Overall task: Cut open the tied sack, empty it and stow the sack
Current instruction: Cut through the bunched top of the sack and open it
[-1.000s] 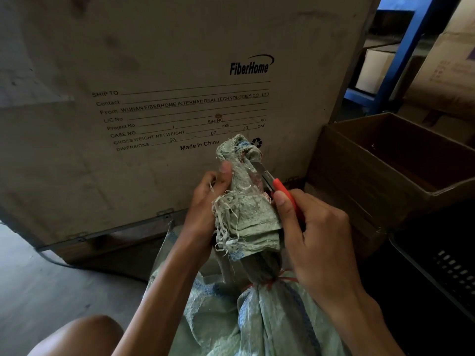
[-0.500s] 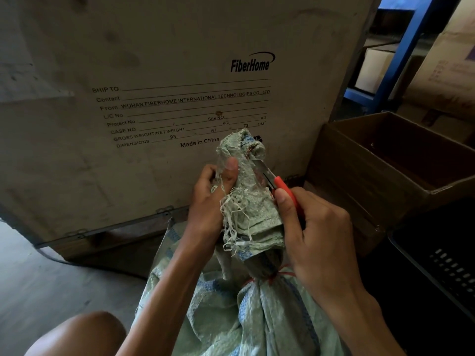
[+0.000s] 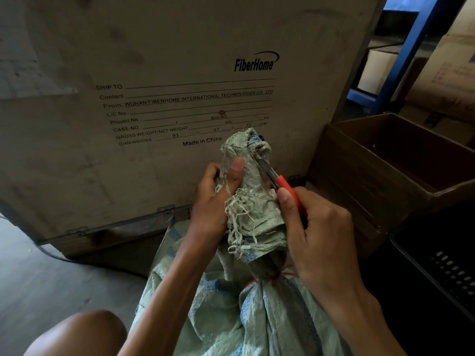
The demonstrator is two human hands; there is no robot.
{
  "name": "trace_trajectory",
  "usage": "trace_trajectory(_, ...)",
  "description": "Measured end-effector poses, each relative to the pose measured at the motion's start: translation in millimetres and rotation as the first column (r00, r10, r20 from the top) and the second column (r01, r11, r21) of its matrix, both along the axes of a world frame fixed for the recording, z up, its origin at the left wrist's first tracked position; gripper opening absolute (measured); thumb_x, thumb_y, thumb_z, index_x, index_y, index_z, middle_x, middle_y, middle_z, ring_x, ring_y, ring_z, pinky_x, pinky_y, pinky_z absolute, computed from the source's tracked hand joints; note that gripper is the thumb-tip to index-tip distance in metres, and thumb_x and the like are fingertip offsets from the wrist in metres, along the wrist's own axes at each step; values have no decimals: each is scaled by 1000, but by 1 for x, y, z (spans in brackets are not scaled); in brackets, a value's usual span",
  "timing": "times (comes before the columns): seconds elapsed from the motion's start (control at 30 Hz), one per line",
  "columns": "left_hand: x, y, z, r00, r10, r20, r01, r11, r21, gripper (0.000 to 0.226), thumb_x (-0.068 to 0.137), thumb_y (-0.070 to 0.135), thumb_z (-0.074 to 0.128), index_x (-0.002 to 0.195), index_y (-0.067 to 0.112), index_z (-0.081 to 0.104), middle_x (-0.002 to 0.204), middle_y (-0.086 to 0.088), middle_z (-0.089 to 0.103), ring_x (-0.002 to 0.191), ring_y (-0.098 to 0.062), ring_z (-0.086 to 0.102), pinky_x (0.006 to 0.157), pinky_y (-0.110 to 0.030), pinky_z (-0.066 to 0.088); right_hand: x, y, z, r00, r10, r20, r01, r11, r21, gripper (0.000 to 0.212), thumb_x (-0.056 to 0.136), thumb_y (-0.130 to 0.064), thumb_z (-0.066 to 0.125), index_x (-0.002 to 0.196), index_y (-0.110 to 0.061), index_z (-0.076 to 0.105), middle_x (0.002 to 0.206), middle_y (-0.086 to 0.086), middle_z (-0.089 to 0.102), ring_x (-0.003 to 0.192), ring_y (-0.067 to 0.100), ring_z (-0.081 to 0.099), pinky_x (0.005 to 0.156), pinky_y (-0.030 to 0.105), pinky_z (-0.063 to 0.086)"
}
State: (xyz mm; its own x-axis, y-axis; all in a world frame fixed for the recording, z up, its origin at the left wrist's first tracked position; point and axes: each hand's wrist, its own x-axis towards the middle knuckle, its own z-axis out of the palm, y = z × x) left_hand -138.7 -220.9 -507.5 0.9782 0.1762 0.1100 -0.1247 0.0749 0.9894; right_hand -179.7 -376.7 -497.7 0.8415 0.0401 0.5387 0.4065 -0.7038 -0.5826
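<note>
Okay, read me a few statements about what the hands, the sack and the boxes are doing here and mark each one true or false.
1. The left hand grips the sack's bunched neck. True.
2. The right hand holds a blue-handled cutter. False: the cutter has a red handle.
3. A red tie still binds the sack below the neck. True.
4. The brown cardboard box at right is taped shut. False: it stands open.
5. The blade points toward the top of the neck. True.

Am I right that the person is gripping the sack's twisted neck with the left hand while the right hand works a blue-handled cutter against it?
Not quite: the cutter has a red handle, not blue, as the head view shows. The left hand grips the sack's twisted neck, and the right hand holds the cutter against it.
</note>
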Motion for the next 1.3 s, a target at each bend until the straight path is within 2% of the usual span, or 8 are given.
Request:
trace_trajectory(0.3,-2,3,-3,998,19,61,-24,996,88,40,90,57,57,107,21,62,94,10,73,89,-7,71,84,-36,56,-3,0,0,998,-10,-60,7,999,-52,39,105,-45,42,81,-24,65,55,-12,53,47,6,54,45,15,36)
trace_trajectory(0.43,-4,7,-7,994,100,43,-102,992,68,37,90,54,59,106,21,66,96,5,77,92,-13,73,85,-40,58,-7,7,-5,988,-55,-147,35,991,-131,47,103,-54,33,94,-26,69,60,-9,60,51,10,60,48,34,52)
trace_trajectory(0.6,-2,14,-12,983,174,-51,-175,984,-18,73,77,71,68,125,16,66,118,-5,75,111,-24,71,98,-50,56,-12,13,-15,963,-44,-265,-5,983,-184,51,101,-58,28,102,-27,69,64,-8,60,60,14,64,52,28,44)
trace_trajectory(0.7,3,18,-17,981,181,-65,-183,983,-19,37,94,45,63,111,14,72,97,-1,80,92,-16,76,82,-36,60,-11,10,-19,964,-49,-260,-2,982,-191,55,99,-60,25,100,-26,68,63,-5,61,61,19,66,53,35,48)
trace_trajectory(0.9,9,25,-11,955,217,-202,-238,967,-90,40,96,47,59,105,11,73,80,3,80,71,-7,77,56,-17,57,-11,1,-23,966,-21,-259,-34,978,-206,53,99,-60,26,95,-27,67,62,-7,59,58,14,62,55,37,53)
trace_trajectory(1.07,9,25,1,981,94,-170,-103,994,-43,39,100,51,46,82,24,67,55,19,71,52,5,68,46,-10,50,-3,-18,-7,974,110,-197,-76,982,170,48,101,-52,46,73,-18,65,45,-4,48,37,6,42,40,15,30)
trace_trajectory(1.2,6,13,9,988,-25,-152,29,999,23,51,104,48,36,75,15,63,49,16,68,46,8,64,45,-7,47,2,-30,4,985,52,-162,25,899,438,52,88,-67,55,77,-18,67,63,16,57,47,23,49,46,36,40)
trace_trajectory(1.3,-1,0,12,988,-88,-124,97,993,72,59,103,48,36,64,8,53,41,10,57,38,5,54,47,-15,48,5,-26,8,963,160,-215,19,759,651,40,78,-64,69,90,-27,75,63,-8,69,53,0,59,53,19,45)
